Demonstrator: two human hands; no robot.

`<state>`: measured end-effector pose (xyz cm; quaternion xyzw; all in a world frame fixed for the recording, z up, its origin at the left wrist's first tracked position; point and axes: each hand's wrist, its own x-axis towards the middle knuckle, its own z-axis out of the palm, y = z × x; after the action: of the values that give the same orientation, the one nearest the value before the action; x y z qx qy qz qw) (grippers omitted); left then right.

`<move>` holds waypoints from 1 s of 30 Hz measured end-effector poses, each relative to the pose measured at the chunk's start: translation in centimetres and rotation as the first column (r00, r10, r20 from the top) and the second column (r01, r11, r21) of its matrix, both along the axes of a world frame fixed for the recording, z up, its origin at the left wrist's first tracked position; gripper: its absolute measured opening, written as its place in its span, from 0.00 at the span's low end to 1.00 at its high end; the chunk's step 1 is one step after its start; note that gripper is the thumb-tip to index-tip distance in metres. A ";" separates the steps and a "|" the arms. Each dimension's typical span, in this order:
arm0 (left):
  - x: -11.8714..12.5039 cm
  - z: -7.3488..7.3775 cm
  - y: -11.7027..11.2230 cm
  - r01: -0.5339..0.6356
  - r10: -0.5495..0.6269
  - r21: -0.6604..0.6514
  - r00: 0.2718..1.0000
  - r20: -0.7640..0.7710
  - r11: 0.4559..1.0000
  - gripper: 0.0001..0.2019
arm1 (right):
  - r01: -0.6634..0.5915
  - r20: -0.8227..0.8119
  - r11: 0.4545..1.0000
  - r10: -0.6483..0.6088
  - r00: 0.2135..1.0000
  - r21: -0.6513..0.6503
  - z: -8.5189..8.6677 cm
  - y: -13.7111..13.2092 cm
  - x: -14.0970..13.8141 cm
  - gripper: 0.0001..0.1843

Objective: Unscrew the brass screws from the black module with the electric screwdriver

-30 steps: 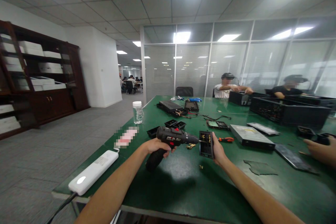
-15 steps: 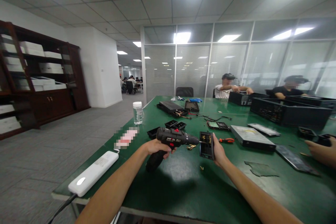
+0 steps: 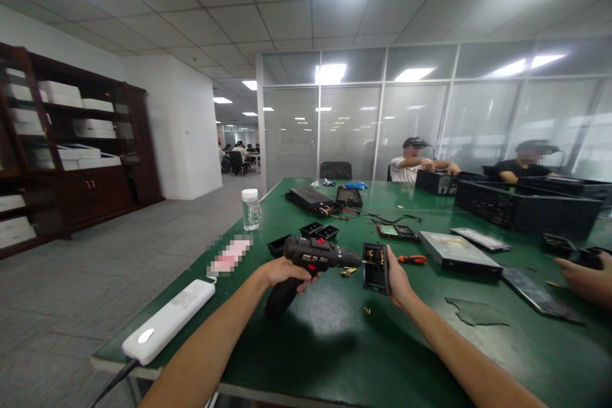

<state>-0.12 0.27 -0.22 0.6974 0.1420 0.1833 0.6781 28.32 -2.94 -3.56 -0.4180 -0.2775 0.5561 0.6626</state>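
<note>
My left hand [image 3: 289, 273] is closed around the grip of a black cordless drill [image 3: 315, 254], which points to the right. Its thin bit reaches the open face of a small black plastic housing [image 3: 375, 280] with brass-coloured parts inside. My right hand [image 3: 398, 275] grips that housing by its right side, above the table. Small brass pieces [image 3: 348, 272] lie behind the drill, and another brass bit [image 3: 367, 310] rests below the housing. Behind my right hand is an orange-handled screwdriver [image 3: 412, 259]. Several black plastic trays [image 3: 319, 229] sit behind the drill.
On the green table [image 3: 306, 363] are a white power strip [image 3: 169, 320], a water bottle [image 3: 250, 209], a metal drive [image 3: 459, 254] and black computer cases [image 3: 526, 207]. Another person's hand [image 3: 581, 280] holds a dark part at right. Two people sit at the far right.
The drill and the housing stay in nearly the same place, with the bit still at the housing. The whole view has shifted slightly.
</note>
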 end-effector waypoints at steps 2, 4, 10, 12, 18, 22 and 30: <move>0.0 0.0 -0.1 -0.007 0.007 -0.004 1.000 -0.005 1.000 0.17 | 0.004 0.002 1.000 -0.004 1.000 -0.006 0.0 0.0 0.0 0.17; 0.0 0.1 -0.2 -0.006 0.006 -0.003 1.000 -0.003 1.000 0.16 | 0.020 0.003 1.000 -0.020 1.000 -0.012 0.0 0.1 0.0 0.17; 0.1 0.5 -0.4 0.000 0.000 0.012 1.000 0.009 1.000 0.16 | 0.003 0.028 1.000 -0.002 1.000 -0.004 -0.3 0.4 0.2 0.18; 0.1 0.5 -0.4 0.007 -0.007 0.019 1.000 0.013 1.000 0.15 | 0.001 0.044 1.000 -0.002 0.999 0.007 -0.4 0.5 0.2 0.18; 0.1 0.3 -0.3 -0.002 0.002 0.005 1.000 0.009 1.000 0.15 | 0.035 0.013 0.999 -0.035 0.999 0.021 -0.2 0.2 0.2 0.15; 0.1 0.2 -0.1 0.005 -0.005 -0.007 1.000 0.022 1.000 0.16 | 0.056 -0.017 0.998 -0.056 0.998 0.007 -0.2 0.2 0.1 0.15; 0.2 0.6 -0.2 0.033 -0.033 -0.025 0.999 0.000 0.999 0.16 | 0.104 0.000 0.993 -0.104 0.995 0.046 -0.1 0.2 -0.7 0.20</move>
<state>0.07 0.08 0.39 0.6910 0.1329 0.1703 0.6899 27.62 -2.71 -3.69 -0.4173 -0.2691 0.5135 0.6998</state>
